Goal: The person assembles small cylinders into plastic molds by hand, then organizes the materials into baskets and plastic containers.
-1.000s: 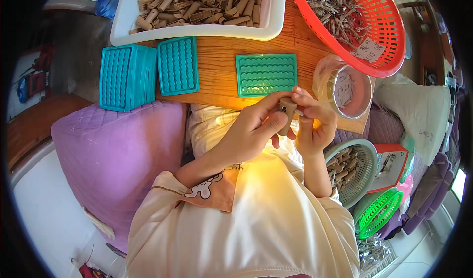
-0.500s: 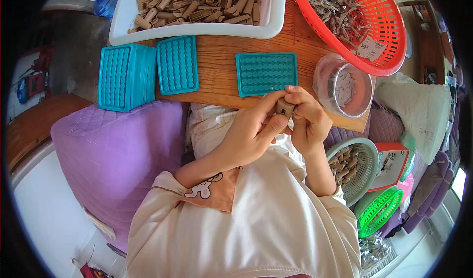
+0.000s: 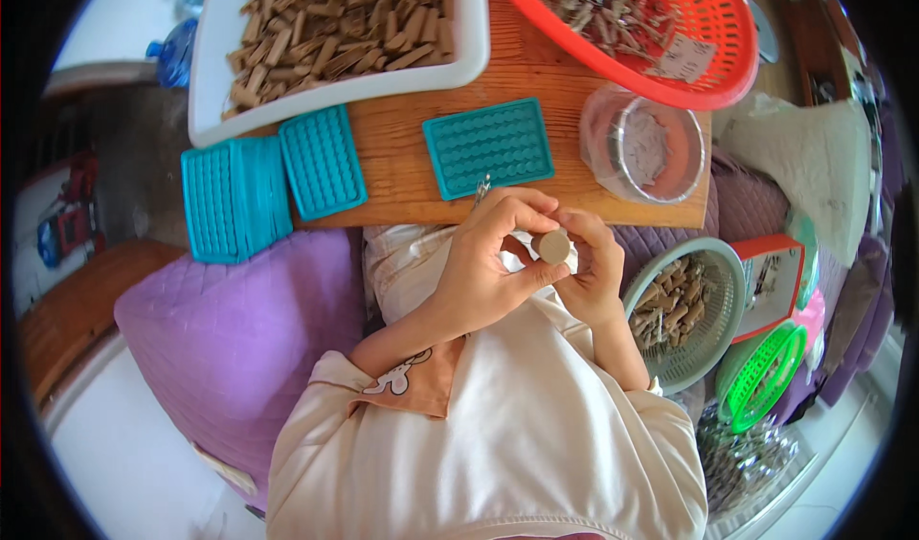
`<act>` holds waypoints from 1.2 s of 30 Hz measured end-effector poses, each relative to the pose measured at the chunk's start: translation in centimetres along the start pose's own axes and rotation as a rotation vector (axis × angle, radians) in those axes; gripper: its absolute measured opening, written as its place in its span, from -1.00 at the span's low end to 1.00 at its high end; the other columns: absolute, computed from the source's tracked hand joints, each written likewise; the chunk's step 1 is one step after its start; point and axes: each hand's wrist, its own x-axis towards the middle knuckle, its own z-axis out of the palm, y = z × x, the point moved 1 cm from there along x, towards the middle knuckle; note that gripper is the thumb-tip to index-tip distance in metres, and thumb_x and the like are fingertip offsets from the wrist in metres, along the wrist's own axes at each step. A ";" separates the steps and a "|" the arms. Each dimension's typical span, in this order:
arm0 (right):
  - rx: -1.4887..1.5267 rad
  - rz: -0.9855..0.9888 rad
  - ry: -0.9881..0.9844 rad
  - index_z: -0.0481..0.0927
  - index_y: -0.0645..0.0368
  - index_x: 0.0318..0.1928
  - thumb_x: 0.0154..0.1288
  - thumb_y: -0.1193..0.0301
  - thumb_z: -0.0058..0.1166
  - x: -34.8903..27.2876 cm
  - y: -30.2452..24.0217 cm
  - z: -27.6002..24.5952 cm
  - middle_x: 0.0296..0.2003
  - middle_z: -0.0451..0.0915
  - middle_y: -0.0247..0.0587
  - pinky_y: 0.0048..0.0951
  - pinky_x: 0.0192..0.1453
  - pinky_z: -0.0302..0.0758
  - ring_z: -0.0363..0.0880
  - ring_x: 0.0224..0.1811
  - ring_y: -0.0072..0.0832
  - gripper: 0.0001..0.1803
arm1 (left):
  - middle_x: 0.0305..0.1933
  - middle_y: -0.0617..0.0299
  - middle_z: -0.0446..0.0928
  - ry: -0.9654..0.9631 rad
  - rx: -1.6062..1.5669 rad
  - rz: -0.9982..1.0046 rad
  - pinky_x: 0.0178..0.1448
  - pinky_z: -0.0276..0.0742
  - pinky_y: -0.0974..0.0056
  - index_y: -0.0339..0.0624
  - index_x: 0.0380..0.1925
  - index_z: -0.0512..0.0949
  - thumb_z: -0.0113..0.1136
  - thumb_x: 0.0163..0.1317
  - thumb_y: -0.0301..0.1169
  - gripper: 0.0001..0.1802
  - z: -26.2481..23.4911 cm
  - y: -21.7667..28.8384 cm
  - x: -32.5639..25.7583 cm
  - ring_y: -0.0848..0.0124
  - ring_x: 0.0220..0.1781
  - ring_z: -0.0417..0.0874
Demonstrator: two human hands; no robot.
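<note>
In front of my chest, a small brown cylindrical piece (image 3: pixel 553 247) is pinched between both hands, its round flat end facing up. My left hand (image 3: pixel 483 267) closes on it with thumb and fingers from the left. My right hand (image 3: pixel 592 270) grips it from the right, fingers curled. A thin silvery metal bit (image 3: pixel 483 187) sticks out beyond the left hand's knuckles; its other end is hidden. Just past the hands, a teal tray with rows of round hollows (image 3: pixel 490 147) lies on the wooden table (image 3: pixel 392 191).
A white bin (image 3: pixel 476 56) of brown pieces stands at the far left, beside stacked teal trays (image 3: pixel 212 205) and a single tray (image 3: pixel 324 165). A red basket (image 3: pixel 732 56) and a round tub (image 3: pixel 697 147) are at right. A grey basket (image 3: pixel 729 286) and green basket (image 3: pixel 780 377) sit beside me.
The view has shifted, so the table things sit differently in it. The brown piece has been turned so its round end faces up. The silvery bit now shows beyond the left hand.
</note>
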 end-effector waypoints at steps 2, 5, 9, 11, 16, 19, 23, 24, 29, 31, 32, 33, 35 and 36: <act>-0.066 -0.013 0.069 0.35 0.24 -0.14 -0.17 0.63 0.15 -1.2 0.1 -0.7 -0.26 0.48 -0.08 -0.45 -0.25 0.44 0.50 -0.30 -0.32 -0.53 | -0.07 0.16 0.29 -0.088 0.003 -0.105 -0.28 0.45 0.49 -0.17 -0.30 0.38 0.31 -0.17 -0.49 -0.62 0.7 -0.1 0.1 0.46 -0.08 0.41; -0.089 0.057 0.187 0.33 0.27 -0.11 -0.16 0.65 0.13 -3.1 0.3 -2.1 -0.28 0.47 -0.06 -0.47 -0.27 0.43 0.49 -0.34 -0.32 -0.51 | -0.06 0.17 0.31 -0.185 -0.012 -0.131 -0.30 0.46 0.46 -0.18 -0.18 0.35 0.32 -0.16 -0.39 -0.51 1.8 -0.6 0.0 0.43 -0.10 0.43; -0.520 0.163 0.380 0.28 0.33 -0.04 -0.05 0.65 0.04 -6.9 -0.4 -6.5 -0.24 0.44 -0.07 -0.51 -0.21 0.42 0.48 -0.30 -0.44 -0.53 | -0.07 0.18 0.34 -0.320 -0.228 -0.321 -0.22 0.42 0.45 -0.17 -0.03 0.26 0.27 -0.09 -0.29 -0.40 1.5 -1.5 -1.1 0.43 -0.11 0.44; -0.610 0.295 0.623 0.32 0.30 -0.04 0.02 0.58 0.02 -10.6 0.1 -8.4 -0.23 0.45 -0.10 -0.52 -0.25 0.42 0.48 -0.30 -0.44 -0.58 | -0.07 0.17 0.34 -0.394 -0.338 -0.405 -0.20 0.40 0.46 -0.18 -0.04 0.26 0.25 -0.07 -0.30 -0.42 1.4 -3.0 -1.2 0.43 -0.11 0.43; -0.710 0.657 0.914 0.33 0.24 -0.04 0.04 0.57 -0.02 -18.6 -1.3 -10.4 -0.23 0.45 -0.12 -0.49 -0.21 0.40 0.48 -0.27 -0.44 -0.60 | -0.11 0.20 0.36 -0.461 -0.235 -0.486 -0.17 0.37 0.46 -0.21 -0.05 0.26 0.16 0.02 -0.37 -0.52 1.3 -5.2 -0.3 0.47 -0.14 0.42; -0.922 0.856 0.961 0.32 0.27 -0.07 0.05 0.53 -0.01 -22.7 -1.9 -9.0 -0.16 0.39 -0.05 -0.39 -0.06 0.31 0.38 -0.12 -0.37 -0.64 | -0.14 0.24 0.37 -0.496 -0.228 -0.517 -0.14 0.33 0.48 -0.22 -0.09 0.29 0.12 0.06 -0.39 -0.60 1.8 -5.4 0.1 0.50 -0.15 0.40; -0.889 1.036 1.311 0.32 0.27 -0.12 0.01 0.46 0.06 -25.1 -2.8 -6.3 -0.14 0.30 -0.08 -0.42 -0.09 0.31 0.31 -0.11 -0.37 -0.62 | -0.15 0.27 0.38 -0.587 -0.203 -0.564 -0.17 0.32 0.49 -0.22 -0.13 0.32 0.08 0.08 -0.39 -0.66 2.3 -6.1 0.1 0.53 -0.16 0.39; -0.486 1.133 1.568 0.29 0.24 -0.10 0.03 0.40 0.07 -25.2 -2.5 -6.0 -0.13 0.28 -0.12 -0.41 -0.07 0.30 0.30 -0.13 -0.39 -0.59 | -0.15 0.27 0.38 -0.606 -0.199 -0.564 -0.17 0.32 0.49 -0.22 -0.13 0.32 0.08 0.08 -0.39 -0.66 2.5 -6.3 0.1 0.53 -0.16 0.39; 1.008 0.825 1.743 0.20 0.15 -0.03 0.12 0.27 0.01 -26.1 0.5 -5.7 -0.08 0.29 -0.16 -0.31 -0.07 0.39 0.35 -0.07 -0.37 -0.55 | -0.17 0.30 0.39 -0.634 -0.128 -0.635 -0.19 0.32 0.50 -0.21 -0.16 0.35 0.08 0.10 -0.34 -0.68 3.0 -7.0 -0.3 0.55 -0.17 0.39; 1.139 0.618 1.728 0.20 0.25 -0.06 0.16 0.44 -0.11 -25.8 1.8 -6.7 -0.18 0.37 -0.14 -0.31 -0.14 0.51 0.44 -0.15 -0.29 -0.66 | -0.18 0.31 0.40 -0.624 -0.098 -0.644 -0.20 0.32 0.51 -0.21 -0.17 0.36 0.08 0.10 -0.33 -0.69 3.1 -6.9 -0.3 0.56 -0.18 0.39; 1.143 0.613 1.728 0.20 0.25 -0.06 0.16 0.44 -0.11 -25.9 1.9 -6.8 -0.18 0.37 -0.14 -0.31 -0.14 0.51 0.44 -0.15 -0.29 -0.66 | -0.19 0.32 0.40 -0.603 -0.073 -0.656 -0.20 0.31 0.51 -0.20 -0.18 0.36 0.08 0.10 -0.32 -0.70 2.9 -7.0 -0.3 0.57 -0.20 0.40; 1.116 0.661 1.731 0.20 0.30 -0.10 0.14 0.49 -0.13 -26.1 1.8 -7.0 -0.19 0.36 -0.11 -0.32 -0.14 0.52 0.45 -0.17 -0.28 -0.69 | -0.19 0.32 0.40 -0.605 -0.071 -0.653 -0.20 0.31 0.51 -0.20 -0.18 0.36 0.08 0.10 -0.32 -0.70 2.9 -7.1 -0.3 0.57 -0.20 0.40; 1.070 0.731 1.710 0.18 0.41 -0.17 0.08 0.63 -0.21 -26.2 1.3 -7.3 -0.20 0.33 0.00 -0.34 -0.13 0.55 0.45 -0.18 -0.27 -0.74 | -0.20 0.33 0.41 -0.564 -0.124 -0.661 -0.21 0.31 0.53 -0.18 -0.20 0.38 0.08 0.10 -0.33 -0.72 2.8 -7.3 -0.3 0.59 -0.21 0.39; 1.071 0.728 1.708 0.18 0.41 -0.17 0.08 0.63 -0.21 -26.0 0.9 -7.6 -0.20 0.33 0.00 -0.34 -0.13 0.55 0.45 -0.18 -0.27 -0.74 | -0.20 0.33 0.41 -0.564 -0.124 -0.658 -0.21 0.31 0.53 -0.18 -0.20 0.38 0.08 0.10 -0.33 -0.72 2.6 -7.5 -0.4 0.59 -0.21 0.39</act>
